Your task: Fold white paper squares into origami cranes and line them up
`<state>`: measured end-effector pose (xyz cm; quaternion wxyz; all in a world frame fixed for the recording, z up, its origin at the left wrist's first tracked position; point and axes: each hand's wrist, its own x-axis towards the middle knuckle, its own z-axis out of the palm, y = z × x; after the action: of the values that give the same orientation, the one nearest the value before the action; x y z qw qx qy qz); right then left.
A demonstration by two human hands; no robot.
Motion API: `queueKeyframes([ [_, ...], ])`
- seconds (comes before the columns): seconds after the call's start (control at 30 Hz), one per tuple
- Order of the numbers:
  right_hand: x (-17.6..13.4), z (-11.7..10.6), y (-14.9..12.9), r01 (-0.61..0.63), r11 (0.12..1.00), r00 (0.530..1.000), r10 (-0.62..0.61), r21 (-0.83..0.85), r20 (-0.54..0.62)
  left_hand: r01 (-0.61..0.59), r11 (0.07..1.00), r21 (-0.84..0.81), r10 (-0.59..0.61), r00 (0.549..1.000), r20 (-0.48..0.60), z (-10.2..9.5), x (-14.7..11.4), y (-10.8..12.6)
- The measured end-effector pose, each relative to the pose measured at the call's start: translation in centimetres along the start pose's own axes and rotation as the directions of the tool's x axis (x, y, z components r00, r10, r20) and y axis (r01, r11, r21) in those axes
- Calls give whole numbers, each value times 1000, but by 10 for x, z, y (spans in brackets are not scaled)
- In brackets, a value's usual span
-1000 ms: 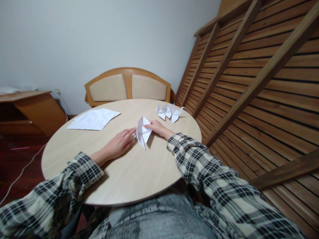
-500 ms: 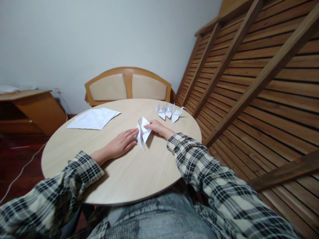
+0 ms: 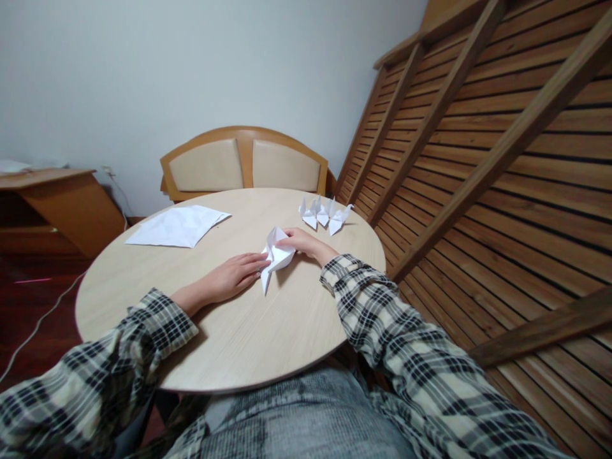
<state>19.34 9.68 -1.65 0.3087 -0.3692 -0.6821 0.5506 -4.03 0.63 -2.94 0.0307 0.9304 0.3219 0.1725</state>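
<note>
Your folded paper had swung its lower tip leftward midway over the worktop, your right hand pinching its right side, your left hand touching its left edge, grip unclear, and its shaping looked unfinished while paper birds stood seemingly complete beyond

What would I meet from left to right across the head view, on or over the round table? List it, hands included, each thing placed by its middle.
White paper sheets → left hand → folded white origami piece → right hand → three white origami cranes.
</note>
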Motion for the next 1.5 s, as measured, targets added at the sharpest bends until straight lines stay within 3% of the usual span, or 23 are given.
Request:
queueKeyframes([
  [0.27,7,7,7,92,992,986,-102,-83,-133,35,999,-32,-35,999,11,-1,1,2],
  [0.53,11,10,11,34,989,948,-78,-146,-308,41,999,-3,-41,999,34,-2,2,4],
  [0.63,11,7,9,29,999,940,-42,-43,-338,43,999,6,-43,999,32,-2,2,4],
  [0.73,9,1,7,-21,988,957,65,155,-282,44,999,27,-45,999,12,-2,2,4],
  [0.87,5,-9,6,-24,981,945,85,192,-317,101,988,120,-97,995,-36,-2,2,4],
  [1.07,-1,-6,5,-30,998,978,42,61,-203,150,967,205,-141,988,-61,-5,2,6],
  [1.2,-6,0,2,45,998,993,-49,-46,-109,119,969,214,-111,993,-48,-7,3,9],
  [1.37,-4,1,8,157,980,988,-157,-121,16,97,973,207,-88,995,-53,-8,3,10],
  [1.5,1,0,16,198,964,980,-196,-179,28,84,983,165,-73,995,-71,-2,2,4],
])
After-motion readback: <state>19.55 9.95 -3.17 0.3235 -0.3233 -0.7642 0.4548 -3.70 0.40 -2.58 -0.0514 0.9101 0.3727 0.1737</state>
